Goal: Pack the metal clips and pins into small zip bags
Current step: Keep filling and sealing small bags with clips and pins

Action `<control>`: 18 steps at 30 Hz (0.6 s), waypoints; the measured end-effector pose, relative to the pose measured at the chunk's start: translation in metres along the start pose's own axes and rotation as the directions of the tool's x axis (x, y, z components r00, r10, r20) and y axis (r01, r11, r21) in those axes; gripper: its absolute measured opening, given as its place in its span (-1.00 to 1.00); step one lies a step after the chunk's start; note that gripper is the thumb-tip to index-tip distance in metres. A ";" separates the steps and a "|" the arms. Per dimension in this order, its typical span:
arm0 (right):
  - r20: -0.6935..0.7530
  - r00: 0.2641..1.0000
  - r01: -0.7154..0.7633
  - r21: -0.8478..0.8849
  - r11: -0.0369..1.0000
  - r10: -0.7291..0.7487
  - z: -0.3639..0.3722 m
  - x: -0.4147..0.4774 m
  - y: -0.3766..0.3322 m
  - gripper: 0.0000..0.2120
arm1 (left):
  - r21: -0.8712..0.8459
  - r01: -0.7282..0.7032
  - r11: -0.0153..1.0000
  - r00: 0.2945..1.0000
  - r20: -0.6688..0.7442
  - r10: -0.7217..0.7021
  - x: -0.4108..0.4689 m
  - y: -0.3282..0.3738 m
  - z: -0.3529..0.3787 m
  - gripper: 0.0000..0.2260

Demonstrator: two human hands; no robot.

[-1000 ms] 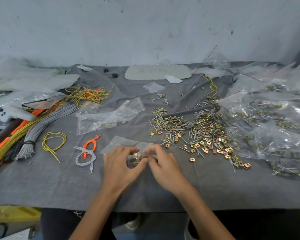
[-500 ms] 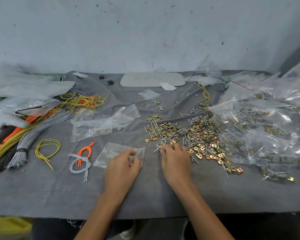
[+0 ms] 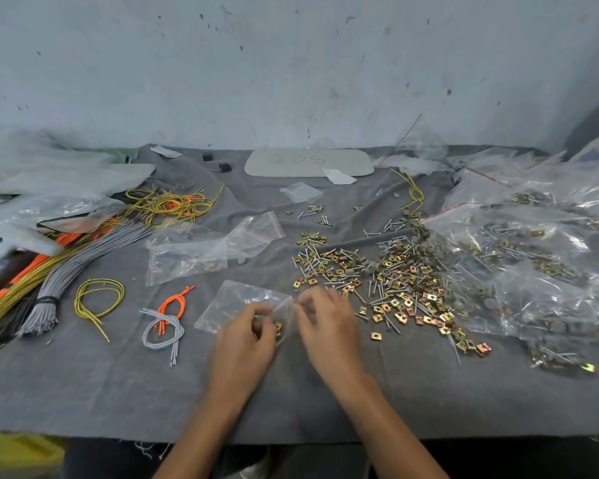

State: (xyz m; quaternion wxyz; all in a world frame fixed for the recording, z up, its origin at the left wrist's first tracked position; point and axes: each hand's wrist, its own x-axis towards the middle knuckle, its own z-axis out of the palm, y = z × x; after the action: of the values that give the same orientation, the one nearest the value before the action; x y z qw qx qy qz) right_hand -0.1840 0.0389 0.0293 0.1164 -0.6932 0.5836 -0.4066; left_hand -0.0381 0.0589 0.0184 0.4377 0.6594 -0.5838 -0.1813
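A small clear zip bag (image 3: 236, 302) lies on the grey cloth in front of me. My left hand (image 3: 248, 335) pinches its right-hand opening, where a few brass clips (image 3: 278, 327) show inside. My right hand (image 3: 327, 323) has its fingertips at the same opening, blurred by motion; whether it holds a clip or pin I cannot tell. A loose pile of brass square clips and steel pins (image 3: 388, 281) is spread just right of my hands.
Large clear bags of packed clips and pins (image 3: 533, 257) fill the right side. Another zip bag (image 3: 208, 248) lies behind the left hand. Bundles of grey, yellow and orange cords (image 3: 83, 257) cover the left. A white oval plate (image 3: 308, 162) rests by the wall.
My right hand has come back left from the pile of clips to the bag opening. My left hand stays on the bag.
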 end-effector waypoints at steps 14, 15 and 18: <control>0.077 0.997 0.049 -0.361 0.931 -0.022 -0.006 0.010 0.026 -0.85 | -0.072 0.023 0.997 1.000 -0.004 -0.024 0.003 -0.004 0.002 -0.86; 0.057 0.998 0.055 -0.295 0.954 -0.040 -0.008 0.008 0.023 -0.90 | -0.078 0.025 0.997 1.000 -0.003 -0.025 0.003 -0.004 0.002 -0.86; 0.076 0.990 0.120 -0.066 0.991 -0.115 -0.006 -0.005 0.012 -0.94 | -0.063 -0.008 0.998 1.000 -0.012 0.007 0.002 -0.003 0.002 -0.86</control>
State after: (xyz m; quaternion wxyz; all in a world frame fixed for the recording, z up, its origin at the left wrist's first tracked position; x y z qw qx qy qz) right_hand -0.1967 0.0422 0.0237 0.0889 -0.7443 0.5510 -0.3668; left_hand -0.0376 0.0557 0.0156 0.4624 0.6441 -0.5777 -0.1939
